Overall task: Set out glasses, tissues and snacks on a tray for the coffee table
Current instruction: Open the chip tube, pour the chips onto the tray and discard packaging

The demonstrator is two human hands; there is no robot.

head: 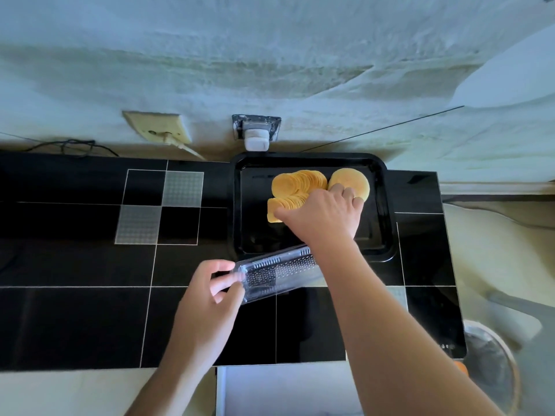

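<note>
The right forearm (390,319) comes nearest the lens, running from the lower right corner up and leftward across the counter (75,265), its wrist passing over one end of the clear container. Beyond it the counter spreads wide, black tiles with pale grout and a few grey patterned squares toward the left; its near edge runs along the bottom of the view, and the left half lies bare. The wall (270,55) rises behind, rough and pale.

The tray (387,205), black with a raised rim and rounded corners, sits at the back of the counter against the wall, right of centre. Its left and near parts are bare black; the chips (297,184) occupy the far middle, two overlapping fanned rows and a separate stack to the right.

The right hand (324,214) reaches over the tray, palm down, fingers curled onto the chips, thumb at the left end of the near row.

The container (279,271), a long ribbed clear plastic tub, lies tilted just off the tray's near rim.

The left hand (207,298) holds the container's left end, thumb above and fingers curled beneath it.

A white plug (255,139) sits in a socket right above the tray's far rim.
</note>
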